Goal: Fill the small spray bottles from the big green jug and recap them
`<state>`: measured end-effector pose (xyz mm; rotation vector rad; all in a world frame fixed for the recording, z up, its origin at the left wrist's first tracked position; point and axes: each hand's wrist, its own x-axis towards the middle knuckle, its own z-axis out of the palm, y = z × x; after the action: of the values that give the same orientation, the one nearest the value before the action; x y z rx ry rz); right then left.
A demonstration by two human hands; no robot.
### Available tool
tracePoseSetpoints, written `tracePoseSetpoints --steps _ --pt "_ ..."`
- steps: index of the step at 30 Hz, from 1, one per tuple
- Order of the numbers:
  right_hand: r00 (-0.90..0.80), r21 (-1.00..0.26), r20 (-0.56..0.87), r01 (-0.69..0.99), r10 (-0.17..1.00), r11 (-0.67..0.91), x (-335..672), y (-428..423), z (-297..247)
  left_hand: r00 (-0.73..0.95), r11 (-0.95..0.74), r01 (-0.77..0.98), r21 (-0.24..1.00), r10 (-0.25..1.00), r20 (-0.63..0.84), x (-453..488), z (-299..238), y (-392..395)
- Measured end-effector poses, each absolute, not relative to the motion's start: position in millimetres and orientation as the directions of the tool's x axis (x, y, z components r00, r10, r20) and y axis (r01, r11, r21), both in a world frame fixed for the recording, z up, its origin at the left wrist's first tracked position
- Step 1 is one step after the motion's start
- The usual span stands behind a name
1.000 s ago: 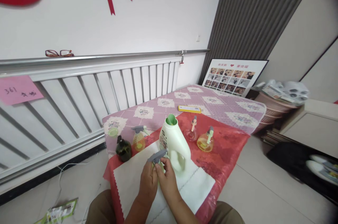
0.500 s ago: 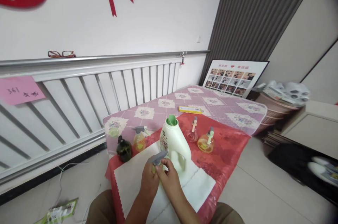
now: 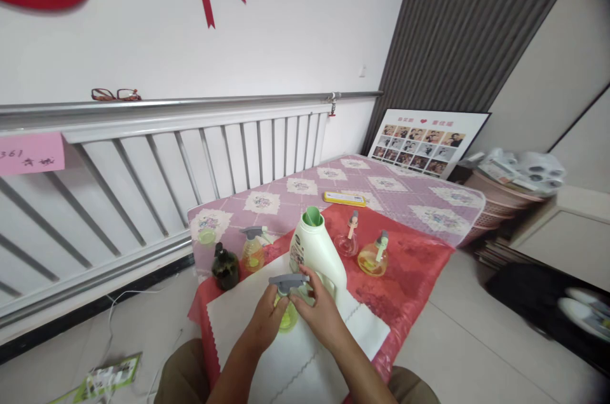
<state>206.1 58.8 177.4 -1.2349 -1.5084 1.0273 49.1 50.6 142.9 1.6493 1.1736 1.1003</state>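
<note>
A small spray bottle (image 3: 288, 320) with a grey trigger head and a yellow-green body stands upright between my hands. My left hand (image 3: 265, 323) grips it from the left, thumb and fingers just under the head. My right hand (image 3: 323, 315) curls its fingers at the trigger and nozzle side, with the thumb against the neck; part of that grip is hidden. Just behind is a large pale green detergent jug (image 3: 317, 245), its neck open with a green inner spout. A white cloth (image 3: 305, 369) lies beneath my hands.
To the left stand a dark pump bottle (image 3: 225, 267) and an amber spray bottle (image 3: 252, 255). Two more spray bottles, one pinkish (image 3: 347, 244) and one yellow (image 3: 373, 258), stand right on the red cover (image 3: 405, 264). A light green cap (image 3: 206, 237) and yellow box (image 3: 344, 199) lie farther back.
The spray bottle's head has turned so its nozzle points more level to the right. My right hand has shifted from the bottle's front to its right side, showing more of the body.
</note>
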Motion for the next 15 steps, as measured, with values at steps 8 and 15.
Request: tracePoseSetpoints --steps 8,15 --pt "-0.24 -0.971 0.125 0.17 0.963 0.168 197.1 71.2 166.2 0.073 -0.228 0.187 0.956 0.973 0.218 51.6 136.1 48.9" --pt "-0.26 -0.954 0.166 0.203 0.951 0.222 199.6 72.0 174.2 0.109 -0.24 0.187 0.953 0.969 0.223 53.4 134.8 47.1"
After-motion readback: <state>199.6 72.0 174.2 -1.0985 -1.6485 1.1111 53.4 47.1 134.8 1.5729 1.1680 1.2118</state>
